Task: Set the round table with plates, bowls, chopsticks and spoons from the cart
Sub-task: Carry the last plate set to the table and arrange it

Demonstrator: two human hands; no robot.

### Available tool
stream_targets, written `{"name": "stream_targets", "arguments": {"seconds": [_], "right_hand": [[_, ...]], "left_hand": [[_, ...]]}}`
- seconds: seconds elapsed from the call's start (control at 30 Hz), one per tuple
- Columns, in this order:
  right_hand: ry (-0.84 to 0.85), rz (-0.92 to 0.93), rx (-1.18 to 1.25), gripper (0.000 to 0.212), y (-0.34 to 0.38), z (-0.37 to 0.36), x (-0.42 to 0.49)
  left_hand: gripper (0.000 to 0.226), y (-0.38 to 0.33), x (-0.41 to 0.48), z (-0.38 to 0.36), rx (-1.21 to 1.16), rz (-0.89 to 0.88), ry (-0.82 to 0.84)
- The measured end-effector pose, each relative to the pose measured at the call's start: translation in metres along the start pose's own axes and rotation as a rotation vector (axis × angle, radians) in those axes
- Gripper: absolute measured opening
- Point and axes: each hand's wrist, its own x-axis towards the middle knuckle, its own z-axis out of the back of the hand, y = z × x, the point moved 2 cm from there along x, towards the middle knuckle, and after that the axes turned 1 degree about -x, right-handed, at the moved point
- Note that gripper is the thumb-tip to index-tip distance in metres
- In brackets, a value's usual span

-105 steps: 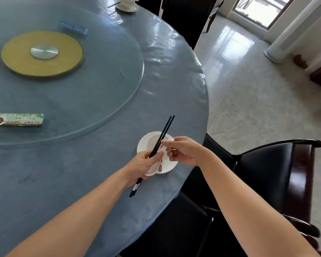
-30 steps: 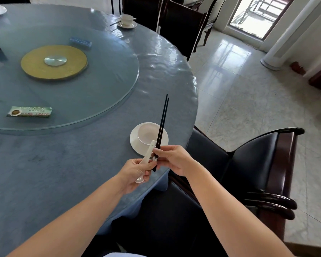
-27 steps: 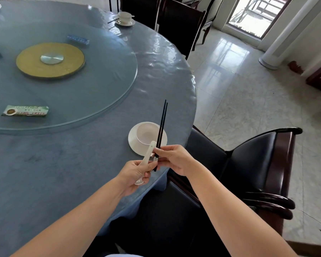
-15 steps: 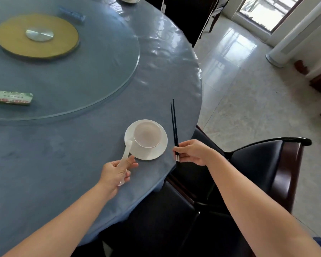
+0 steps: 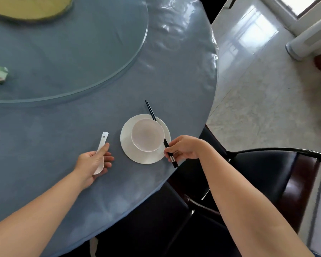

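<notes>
Chopsticks (image 5: pixel 150 112) had swung since half a second before, from lying clear to the right of the plate (image 5: pixel 143 158) to crossing its right rim behind the bowl (image 5: pixel 147 135), with their tips on the tabletop (image 5: pixel 63 127) just beyond the plate's far edge. The right hand (image 5: pixel 183 147) pinched them near the butt ends, its fingers (image 5: pixel 168 150) closed on the pair at the plate's near-right rim. The spoon (image 5: pixel 103 140) had shifted away from the plate's left rim; the left hand (image 5: pixel 93 162) gripped it left of the plate, thumb along the handle and scoop in the palm. The bowl sat on the plate near the tabletop's edge. At this setting, plate and bowl looked placed, while chopsticks and spoon were not yet released. Other settings were out of view.
</notes>
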Motion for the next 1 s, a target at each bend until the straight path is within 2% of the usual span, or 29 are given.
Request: {"name": "stream_targets", "arguments": {"seconds": [0.07,0.17,0.23,0.33,0.47,0.6,0.73,0.83,1.0], "right_hand": [[-0.053,-0.014,-0.204,0.019,0.009,0.002,0.004],[-0.190,-0.010,-0.701,0.021,0.023,0.002,0.007],[-0.237,-0.036,-0.841,0.023,0.029,-0.001,0.008],[-0.268,-0.046,-0.931,0.022,0.033,-0.004,0.008],[-0.356,0.034,-1.011,0.026,0.034,-0.006,0.005],[-0.440,0.108,-1.077,0.012,0.031,-0.009,0.002],[-0.467,0.144,-1.075,0.011,0.025,-0.010,0.001],[-0.489,0.151,-1.056,0.026,0.021,-0.011,0.002],[-0.502,0.154,-1.058,0.033,0.018,-0.013,0.001]], "left_hand": [[0.045,-0.004,0.001,0.001,0.019,0.037,0.031],[0.043,-0.006,0.000,-0.002,0.050,0.050,0.021],[0.041,-0.005,0.000,-0.003,0.056,0.046,0.017],[0.039,-0.004,0.000,-0.002,0.074,0.039,0.022],[0.039,-0.005,0.002,-0.004,0.085,0.040,0.009],[0.040,-0.006,0.002,-0.006,0.105,0.037,-0.005],[0.041,-0.006,0.001,-0.006,0.122,0.033,-0.005],[0.041,-0.006,0.001,-0.006,0.125,0.028,-0.008],[0.040,-0.004,0.003,-0.006,0.122,0.014,0.000]]}}
